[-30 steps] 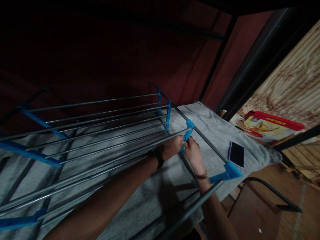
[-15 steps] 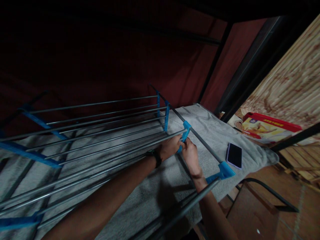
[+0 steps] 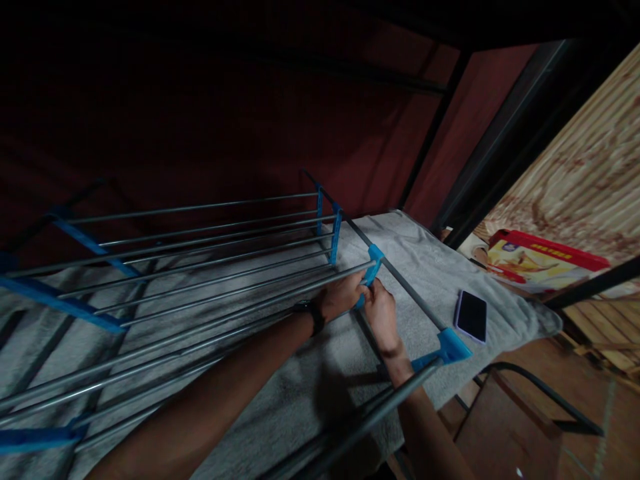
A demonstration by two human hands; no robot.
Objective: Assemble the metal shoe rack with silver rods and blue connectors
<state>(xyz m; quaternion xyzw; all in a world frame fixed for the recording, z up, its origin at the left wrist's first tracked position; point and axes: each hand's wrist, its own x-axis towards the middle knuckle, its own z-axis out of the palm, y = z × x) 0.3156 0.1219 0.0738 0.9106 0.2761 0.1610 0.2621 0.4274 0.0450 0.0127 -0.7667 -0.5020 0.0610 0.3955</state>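
Both hands are in tight here, the left hand (image 3: 343, 295), dark watch (image 3: 316, 317) on its wrist, meeting the right hand (image 3: 381, 310) with fingers curled on the blue bracket (image 3: 371, 272)! Metal rods (image 3: 90, 388) stretch away toward nine o'clock, a blue corner piece (image 3: 455, 345) sits at four, and there's the phone (image 3: 471, 315), near three o'clock, flat on grey cloth (image 3: 415, 240).

You have bright blue brackets (image 3: 374, 259) and silver-grey rods (image 3: 150, 347) before you; your wristband (image 3: 317, 318) is black, the cloth (image 3: 425, 247) plain grey. At right are a lilac-edged black phone (image 3: 471, 316), a red-and-yellow box (image 3: 545, 259) and cream sheeting (image 3: 585, 153) blotched reddish-brown; the far wall (image 3: 250, 133) is dark red.
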